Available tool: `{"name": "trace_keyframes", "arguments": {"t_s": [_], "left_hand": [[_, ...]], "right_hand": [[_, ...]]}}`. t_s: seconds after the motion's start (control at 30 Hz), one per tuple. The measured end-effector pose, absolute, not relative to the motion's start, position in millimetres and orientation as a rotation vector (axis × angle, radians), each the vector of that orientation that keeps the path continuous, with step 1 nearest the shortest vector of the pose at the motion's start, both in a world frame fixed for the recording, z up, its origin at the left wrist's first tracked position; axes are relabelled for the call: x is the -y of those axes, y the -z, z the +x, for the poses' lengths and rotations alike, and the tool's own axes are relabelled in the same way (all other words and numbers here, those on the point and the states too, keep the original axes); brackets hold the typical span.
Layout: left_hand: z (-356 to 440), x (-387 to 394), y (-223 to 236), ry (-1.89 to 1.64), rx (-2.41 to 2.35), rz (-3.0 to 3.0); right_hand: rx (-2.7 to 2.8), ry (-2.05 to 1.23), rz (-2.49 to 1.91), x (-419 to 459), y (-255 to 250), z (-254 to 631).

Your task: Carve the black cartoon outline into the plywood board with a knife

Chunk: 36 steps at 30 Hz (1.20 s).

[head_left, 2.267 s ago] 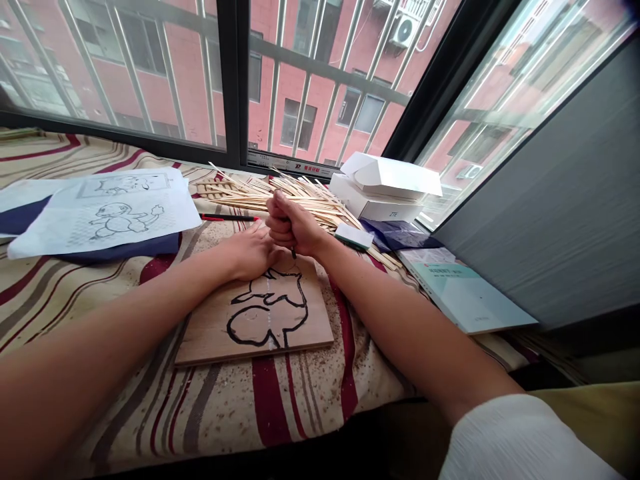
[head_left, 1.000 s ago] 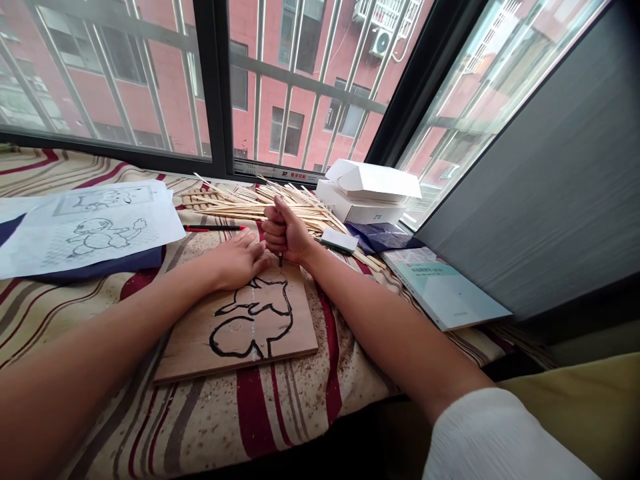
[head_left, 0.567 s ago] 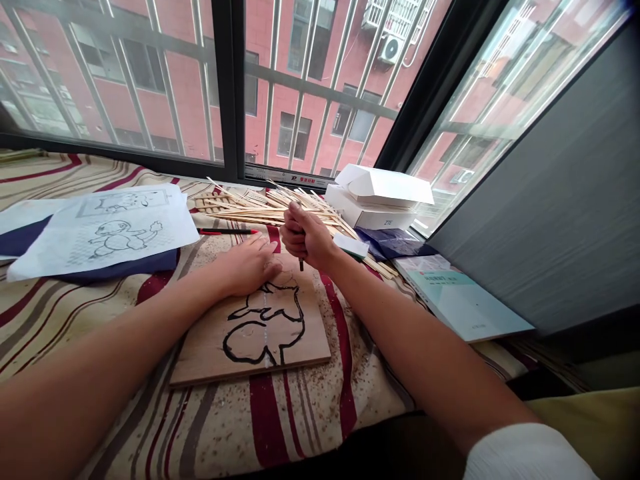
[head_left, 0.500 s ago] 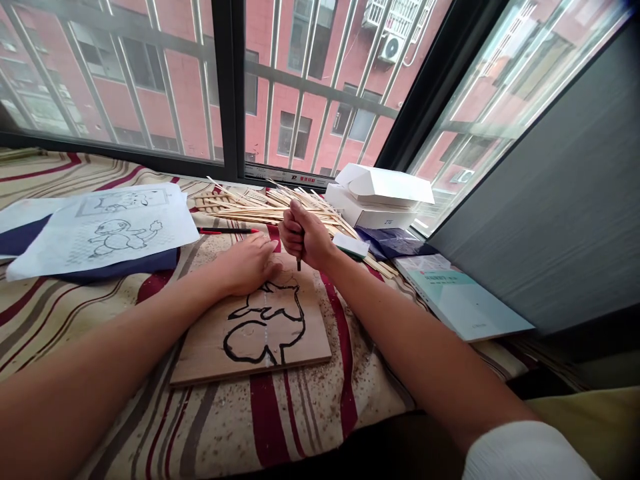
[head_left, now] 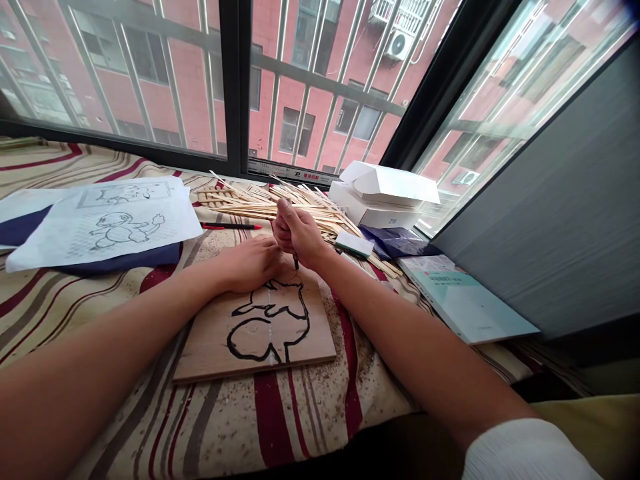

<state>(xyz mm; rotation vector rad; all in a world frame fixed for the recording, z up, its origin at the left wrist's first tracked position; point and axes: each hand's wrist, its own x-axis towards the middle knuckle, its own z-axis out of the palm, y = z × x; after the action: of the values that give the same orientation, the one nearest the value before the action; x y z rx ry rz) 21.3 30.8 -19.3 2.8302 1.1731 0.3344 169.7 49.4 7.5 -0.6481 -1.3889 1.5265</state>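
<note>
A wooden board (head_left: 210,347) lies on the striped cloth, with a thick black outline drawing (head_left: 306,330) on its face. Near the board's far edge, my right hand (head_left: 299,233) is wrapped in a fist around a carving tool (head_left: 296,263). Only the tool's dark lower shaft shows, pointing down at the top of the outline; the fist hides the handle. My left hand (head_left: 255,263) lies on the upper left of the board, fingers stretched toward the right fist and very close to it. Its fingertips are partly hidden.
Printed drawing sheets (head_left: 120,227) lie at left, with a red-and-black pen (head_left: 230,227) beside them. Thin wooden sticks (head_left: 245,203) pile up behind my hands. A white box (head_left: 383,200), a small white-and-green block (head_left: 354,245) and a book (head_left: 465,300) are at right. Crumbs dot the striped cloth (head_left: 225,427).
My right fist has tilted and come slightly left, closer to my left hand, with the tool's tip still over the board's upper part. The whole view has shifted a little.
</note>
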Motion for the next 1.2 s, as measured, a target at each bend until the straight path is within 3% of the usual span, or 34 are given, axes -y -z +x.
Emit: {"name": "trace_keyframes", "arguments": {"t_s": [0.23,0.37,0.47,0.63,0.73,0.9,1.07,1.2], "left_hand": [[11,-26,-2,0.007,-1.204,2.903],[15,21,-12,0.336,-1.482,2.824],[28,63,-9,0.372,-1.524,2.728],[45,81,-17,0.614,-1.489,2.716],[47,75,-26,0.630,-1.456,2.719],[48,73,-29,0.605,-1.421,2.769],[51,74,-34,0.619,-1.432,2.750],[52,73,-31,0.644,-1.424,2.745]], "right_hand": [[1.335,-1.514,-0.764,-50,-9,167],[1.296,-1.517,-0.786,-52,-8,166],[1.317,-1.508,-0.778,-51,-8,164],[1.492,-1.720,-0.666,-48,-12,167],[1.542,-1.857,-0.667,-53,-11,165],[1.252,-1.621,-0.897,-63,-5,162],[1.453,-1.937,-0.619,-60,-6,177],[1.308,-1.817,-0.704,-61,-4,173]]}}
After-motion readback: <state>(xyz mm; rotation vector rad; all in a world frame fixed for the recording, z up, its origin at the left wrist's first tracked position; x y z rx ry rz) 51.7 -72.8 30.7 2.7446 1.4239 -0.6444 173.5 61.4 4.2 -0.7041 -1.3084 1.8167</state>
